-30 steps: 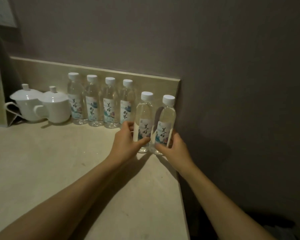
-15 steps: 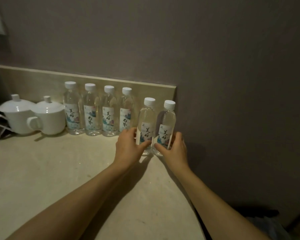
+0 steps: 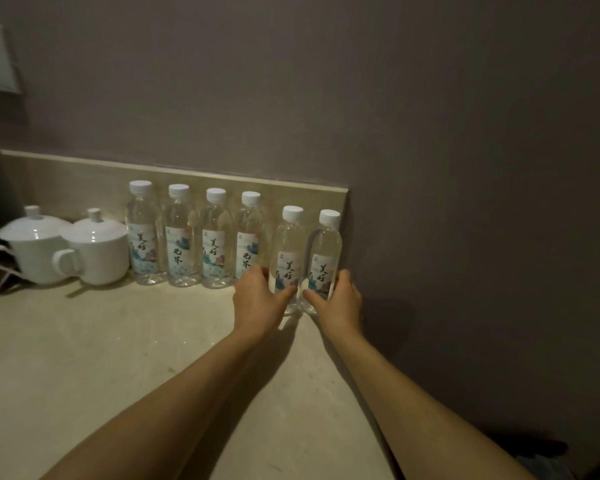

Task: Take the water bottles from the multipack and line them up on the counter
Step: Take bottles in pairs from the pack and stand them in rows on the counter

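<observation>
While fingers hide both labels' lower edges, each hand's grip [image 3: 257, 299] [image 3: 340, 303] clasps one upright bottle [image 3: 289, 244] [image 3: 326, 247]

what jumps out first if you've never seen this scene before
Two bare hands, the left hand and the right hand, each grip a water bottle at the right end of the counter, beside the wall: the left-held bottle and the right-held bottle. Behind them, four more bottles stand in a row against the backsplash, with two white lidded cups at their left.
</observation>
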`<state>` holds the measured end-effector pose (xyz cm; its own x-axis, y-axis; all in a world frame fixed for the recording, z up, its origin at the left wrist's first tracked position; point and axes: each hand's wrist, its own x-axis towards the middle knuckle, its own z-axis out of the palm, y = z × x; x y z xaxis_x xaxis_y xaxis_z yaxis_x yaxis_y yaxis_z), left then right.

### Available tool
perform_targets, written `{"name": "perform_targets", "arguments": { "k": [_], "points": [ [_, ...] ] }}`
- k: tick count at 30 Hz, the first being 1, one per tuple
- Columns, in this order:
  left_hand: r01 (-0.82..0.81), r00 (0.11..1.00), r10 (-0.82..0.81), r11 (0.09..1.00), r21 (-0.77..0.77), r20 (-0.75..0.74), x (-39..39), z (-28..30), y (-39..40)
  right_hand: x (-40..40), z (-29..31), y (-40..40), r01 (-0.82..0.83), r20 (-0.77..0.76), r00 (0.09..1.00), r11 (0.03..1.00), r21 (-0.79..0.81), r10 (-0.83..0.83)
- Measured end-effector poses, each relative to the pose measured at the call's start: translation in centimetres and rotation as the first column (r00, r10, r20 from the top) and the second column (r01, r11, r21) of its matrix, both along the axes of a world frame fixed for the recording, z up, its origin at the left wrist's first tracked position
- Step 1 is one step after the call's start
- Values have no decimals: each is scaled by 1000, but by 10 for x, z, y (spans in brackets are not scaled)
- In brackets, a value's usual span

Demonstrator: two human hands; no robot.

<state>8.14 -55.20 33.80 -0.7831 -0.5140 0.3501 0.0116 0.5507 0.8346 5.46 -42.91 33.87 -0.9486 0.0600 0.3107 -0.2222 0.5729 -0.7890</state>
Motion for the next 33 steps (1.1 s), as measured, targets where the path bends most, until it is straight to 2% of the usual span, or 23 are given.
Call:
{"name": "perform_targets", "arguments": {
  "k": [7,11,13,16,18,21,33],
  "points": [
    [-22,1000,21,999,-47,-14,-11,-4,-3,-14,0,-3,-19,17,1000,999,28,18],
    [-58,998,56,977,-205,-15,-19,3,-4,-25,4,-8,-29,34,999,998,62,27],
    [-60,996,80,932,-358,43,-20,8,-3,-29,5,-9,-28,32,999,997,70,25],
    [27,969,131,790,-612,211,-18,22,-1,-32,4,-10,-29,27,999,997,78,27],
    [91,935,176,719,-689,307,-20,30,-1,-34,3,-9,-34,18,999,997,75,33],
    [135,905,193,714,-687,379,-24,33,-2,-36,1,-9,-40,1,999,997,71,40],
    [67,935,191,735,-675,300,-39,24,-8,-52,-2,-19,-47,-14,999,997,58,47]
  ]
}}
